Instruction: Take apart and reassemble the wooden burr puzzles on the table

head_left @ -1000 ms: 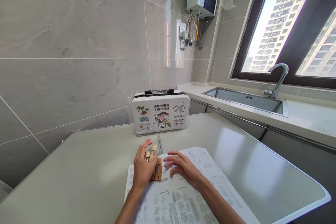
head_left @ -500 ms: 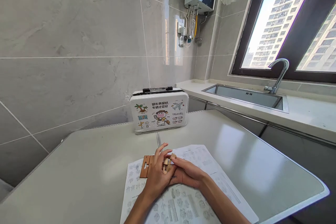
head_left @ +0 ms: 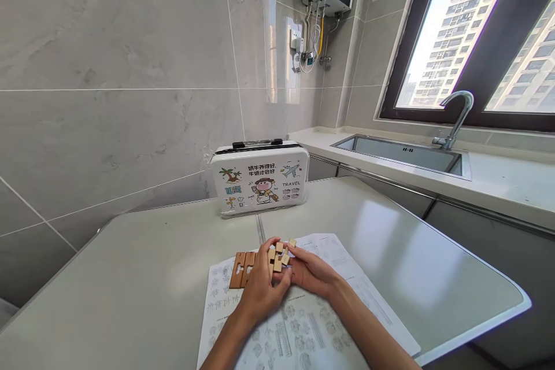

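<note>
Blocks (head_left: 278, 264) of pale wood sit within the curled fingers of left hand (head_left: 261, 286) and right hand (head_left: 313, 273), above printed sheets (head_left: 303, 324) on a pale surface (head_left: 147, 277). Grey tiled wall (head_left: 121, 144) rises behind.

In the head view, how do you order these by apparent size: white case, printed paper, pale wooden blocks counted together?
1. Printed paper, partly covered
2. White case
3. Pale wooden blocks, partly hidden

We look from one head-worn camera, near above the table (head_left: 130, 277), forward and down toward its far edge.
</note>
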`<control>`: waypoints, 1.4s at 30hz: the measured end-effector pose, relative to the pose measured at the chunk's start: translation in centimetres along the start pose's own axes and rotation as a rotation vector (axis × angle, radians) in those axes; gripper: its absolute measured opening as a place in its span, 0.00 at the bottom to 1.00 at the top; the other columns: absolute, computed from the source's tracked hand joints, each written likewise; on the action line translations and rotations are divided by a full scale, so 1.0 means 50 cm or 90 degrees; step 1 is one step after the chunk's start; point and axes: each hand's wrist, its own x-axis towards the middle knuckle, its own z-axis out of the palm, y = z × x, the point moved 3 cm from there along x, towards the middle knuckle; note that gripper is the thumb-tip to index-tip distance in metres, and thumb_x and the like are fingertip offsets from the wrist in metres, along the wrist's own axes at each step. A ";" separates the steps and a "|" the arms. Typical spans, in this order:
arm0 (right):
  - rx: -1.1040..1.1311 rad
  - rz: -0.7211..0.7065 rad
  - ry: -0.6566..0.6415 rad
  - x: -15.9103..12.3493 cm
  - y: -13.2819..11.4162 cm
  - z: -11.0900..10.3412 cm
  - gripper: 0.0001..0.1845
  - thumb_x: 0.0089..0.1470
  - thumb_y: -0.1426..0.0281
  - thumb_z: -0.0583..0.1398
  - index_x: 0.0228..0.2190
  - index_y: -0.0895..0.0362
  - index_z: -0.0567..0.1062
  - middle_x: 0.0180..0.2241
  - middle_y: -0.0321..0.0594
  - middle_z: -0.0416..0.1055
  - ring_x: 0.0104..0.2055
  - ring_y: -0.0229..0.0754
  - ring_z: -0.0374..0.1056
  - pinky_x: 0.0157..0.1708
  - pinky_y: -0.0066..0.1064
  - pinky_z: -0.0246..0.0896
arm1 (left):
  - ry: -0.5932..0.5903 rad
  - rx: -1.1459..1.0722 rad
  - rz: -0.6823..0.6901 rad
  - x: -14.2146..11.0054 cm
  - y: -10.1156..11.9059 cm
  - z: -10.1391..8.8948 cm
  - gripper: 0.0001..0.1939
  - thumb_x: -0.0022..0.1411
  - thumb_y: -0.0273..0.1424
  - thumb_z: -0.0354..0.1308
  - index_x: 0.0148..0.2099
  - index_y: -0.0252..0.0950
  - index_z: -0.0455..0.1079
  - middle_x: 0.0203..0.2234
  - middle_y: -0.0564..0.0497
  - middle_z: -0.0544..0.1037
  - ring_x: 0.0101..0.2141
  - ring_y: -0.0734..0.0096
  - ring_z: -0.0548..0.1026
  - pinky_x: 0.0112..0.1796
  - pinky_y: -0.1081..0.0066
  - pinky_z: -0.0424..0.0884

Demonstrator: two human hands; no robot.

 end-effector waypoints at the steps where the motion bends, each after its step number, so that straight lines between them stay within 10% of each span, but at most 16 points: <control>1: -0.006 -0.002 0.010 0.000 -0.001 -0.003 0.21 0.67 0.62 0.66 0.55 0.59 0.72 0.50 0.50 0.80 0.52 0.52 0.78 0.56 0.46 0.71 | -0.010 -0.018 -0.011 -0.001 -0.001 0.001 0.33 0.71 0.34 0.59 0.73 0.43 0.53 0.66 0.38 0.70 0.61 0.50 0.74 0.60 0.50 0.73; 11: -0.052 -0.068 0.091 0.002 -0.012 -0.022 0.22 0.64 0.65 0.68 0.56 0.58 0.75 0.52 0.48 0.81 0.44 0.44 0.80 0.49 0.36 0.74 | -0.027 -0.091 -0.026 0.004 -0.035 0.022 0.34 0.79 0.41 0.49 0.80 0.43 0.44 0.73 0.40 0.63 0.73 0.55 0.60 0.71 0.50 0.57; 18: -0.104 -0.095 0.111 0.002 -0.011 -0.022 0.22 0.63 0.59 0.69 0.51 0.61 0.79 0.47 0.51 0.82 0.47 0.50 0.80 0.52 0.43 0.73 | -0.033 -0.126 -0.103 0.004 -0.037 0.020 0.32 0.77 0.47 0.53 0.75 0.41 0.58 0.72 0.39 0.66 0.72 0.50 0.63 0.69 0.49 0.60; 26: -0.218 -0.178 0.194 0.002 -0.025 -0.046 0.29 0.62 0.50 0.67 0.52 0.59 0.78 0.45 0.49 0.79 0.47 0.50 0.76 0.50 0.43 0.72 | 0.013 -0.304 -0.181 0.002 -0.024 0.034 0.28 0.75 0.48 0.55 0.69 0.41 0.64 0.64 0.37 0.74 0.44 0.56 0.85 0.49 0.55 0.81; 33: -0.529 -0.195 0.369 -0.012 -0.060 -0.063 0.30 0.66 0.41 0.52 0.41 0.54 0.76 0.32 0.39 0.73 0.31 0.44 0.68 0.26 0.31 0.58 | 0.043 -0.437 -0.182 0.001 -0.005 0.048 0.22 0.73 0.52 0.57 0.51 0.38 0.69 0.47 0.44 0.80 0.27 0.73 0.79 0.27 0.71 0.77; 42: -1.101 -0.062 0.505 -0.101 -0.079 -0.049 0.11 0.68 0.68 0.57 0.31 0.55 0.70 0.31 0.41 0.74 0.35 0.46 0.70 0.33 0.33 0.48 | -0.083 -0.624 -0.223 -0.011 0.015 0.088 0.30 0.70 0.58 0.56 0.51 0.34 0.72 0.25 0.55 0.74 0.15 0.80 0.62 0.17 0.76 0.58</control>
